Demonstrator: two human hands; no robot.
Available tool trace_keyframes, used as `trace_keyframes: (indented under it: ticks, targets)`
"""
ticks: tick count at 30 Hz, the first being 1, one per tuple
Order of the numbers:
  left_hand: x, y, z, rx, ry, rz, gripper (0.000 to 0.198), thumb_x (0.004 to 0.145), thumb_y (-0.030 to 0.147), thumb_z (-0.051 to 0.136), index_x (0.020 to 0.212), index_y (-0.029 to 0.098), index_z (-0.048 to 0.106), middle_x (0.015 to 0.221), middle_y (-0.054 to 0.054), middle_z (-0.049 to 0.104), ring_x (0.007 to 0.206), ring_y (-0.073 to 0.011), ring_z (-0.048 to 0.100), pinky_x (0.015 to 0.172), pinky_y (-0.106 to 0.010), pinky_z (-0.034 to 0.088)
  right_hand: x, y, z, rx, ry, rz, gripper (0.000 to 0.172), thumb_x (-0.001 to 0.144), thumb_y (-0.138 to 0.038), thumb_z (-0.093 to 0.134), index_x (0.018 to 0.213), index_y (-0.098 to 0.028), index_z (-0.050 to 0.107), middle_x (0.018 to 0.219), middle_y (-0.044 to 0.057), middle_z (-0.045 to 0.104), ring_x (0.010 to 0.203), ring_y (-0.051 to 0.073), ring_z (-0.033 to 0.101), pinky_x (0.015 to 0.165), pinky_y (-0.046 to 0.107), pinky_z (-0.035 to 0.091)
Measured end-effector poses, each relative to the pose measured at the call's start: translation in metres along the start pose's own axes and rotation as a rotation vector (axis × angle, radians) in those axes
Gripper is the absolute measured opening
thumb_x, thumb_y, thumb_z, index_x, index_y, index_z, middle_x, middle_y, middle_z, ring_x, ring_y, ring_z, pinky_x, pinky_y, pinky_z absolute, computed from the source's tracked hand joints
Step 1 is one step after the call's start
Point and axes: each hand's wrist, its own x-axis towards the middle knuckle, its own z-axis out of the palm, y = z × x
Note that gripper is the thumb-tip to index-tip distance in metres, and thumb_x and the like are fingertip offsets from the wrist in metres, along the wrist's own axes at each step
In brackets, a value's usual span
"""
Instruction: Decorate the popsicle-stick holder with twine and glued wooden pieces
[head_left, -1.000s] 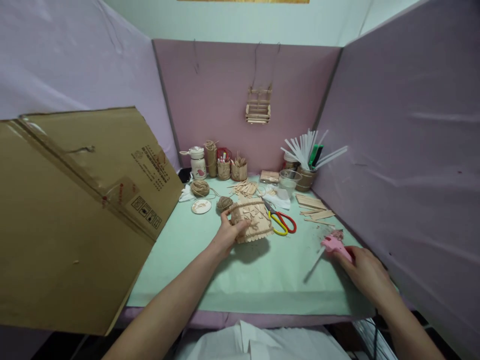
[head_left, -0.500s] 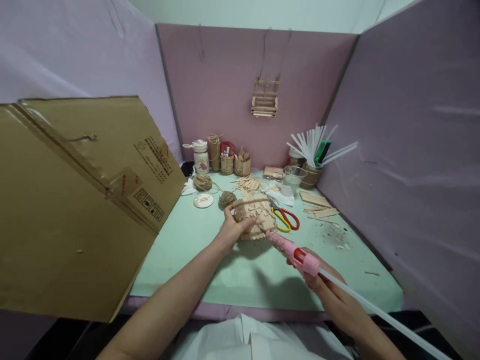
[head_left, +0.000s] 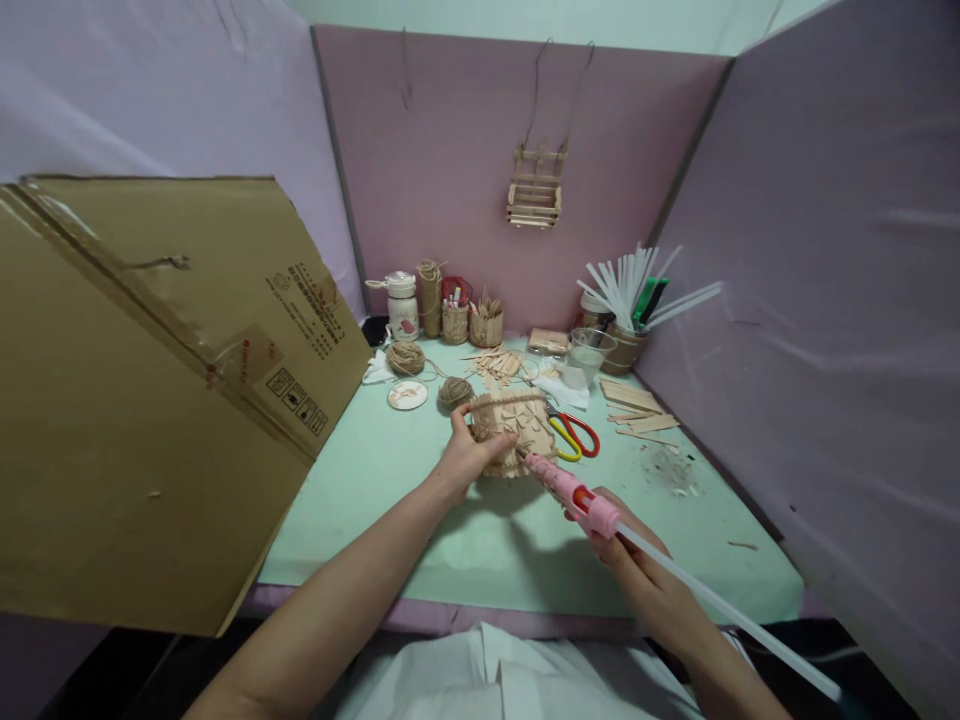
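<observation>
My left hand (head_left: 474, 455) grips the left side of a wooden-stick container (head_left: 529, 420), thumb across its front. The container has a twine-trimmed rim and small petal-like wood pieces on its face. My right hand (head_left: 630, 545) is wrapped round a pink hot glue gun (head_left: 566, 490). A long white glue stick (head_left: 735, 605) sticks out of the gun's back end toward me. The gun's nozzle meets or nearly meets the container's lower front, beside my left thumb; contact is hard to make out. Scissors (head_left: 577, 437) with red and yellow handles lie just behind the container on the right.
A large cardboard sheet (head_left: 165, 400) leans in on the left. Twine balls (head_left: 406, 358), a small white dish (head_left: 407, 395), loose craft sticks (head_left: 495, 362), a plastic cup (head_left: 591, 350) and a pot of glue sticks (head_left: 624, 350) stand behind. A small wooden swing (head_left: 535, 200) hangs on the back wall.
My right hand and the glue gun have shifted left, bringing the nozzle closer to my left thumb. My left hand still holds the container. The camera view has tilted slightly.
</observation>
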Motion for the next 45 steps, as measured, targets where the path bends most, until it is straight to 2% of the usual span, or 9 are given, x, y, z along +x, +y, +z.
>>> trace_keyframes:
  ticks: [9,18,23,37,45]
  targets:
    - [-0.004,0.006,0.002,0.006,-0.015,-0.018,0.092,0.062,0.034,0.086,0.132,0.025,0.027,0.121,-0.016,0.062,0.104,-0.0278,0.065,0.090,-0.049,0.053,-0.001,0.000,0.000,0.003,0.006,-0.002,0.032,0.095,-0.049,0.044,0.082,-0.024,0.059,0.079,0.002,0.058,0.072,0.019,0.055,0.069,0.028,0.049]
    - [-0.003,0.004,0.002,0.027,-0.014,-0.019,0.090,0.063,0.034,0.086,0.131,0.026,0.027,0.121,-0.015,0.062,0.105,-0.0285,0.065,0.090,-0.049,0.053,0.000,-0.002,0.000,-0.027,0.008,-0.008,0.027,0.095,-0.042,0.044,0.080,-0.024,0.057,0.077,0.001,0.055,0.067,0.017,0.052,0.061,0.027,0.045]
    - [-0.004,0.005,0.002,0.024,-0.022,-0.015,0.091,0.063,0.035,0.086,0.131,0.026,0.027,0.121,-0.016,0.062,0.104,-0.0284,0.065,0.090,-0.049,0.053,-0.001,-0.001,0.000,-0.015,0.006,-0.030,0.026,0.096,-0.042,0.044,0.083,-0.024,0.058,0.078,0.001,0.055,0.071,0.018,0.054,0.062,0.027,0.045]
    - [-0.001,0.002,0.001,0.049,-0.008,-0.021,0.087,0.066,0.033,0.084,0.131,0.025,0.027,0.127,-0.017,0.060,0.109,-0.0301,0.064,0.089,-0.049,0.054,-0.003,-0.006,0.001,0.021,0.013,0.060,0.033,0.094,-0.050,0.046,0.084,-0.023,0.061,0.077,0.001,0.055,0.070,0.017,0.053,0.062,0.025,0.046]
    - [0.000,0.001,0.001,0.031,-0.006,-0.010,0.087,0.065,0.032,0.084,0.131,0.025,0.027,0.125,-0.017,0.060,0.109,-0.0298,0.064,0.092,-0.049,0.053,-0.007,0.005,-0.002,-0.003,0.007,0.098,0.043,0.094,-0.055,0.044,0.108,-0.023,0.070,0.083,0.005,0.066,0.076,0.020,0.058,0.069,0.028,0.050]
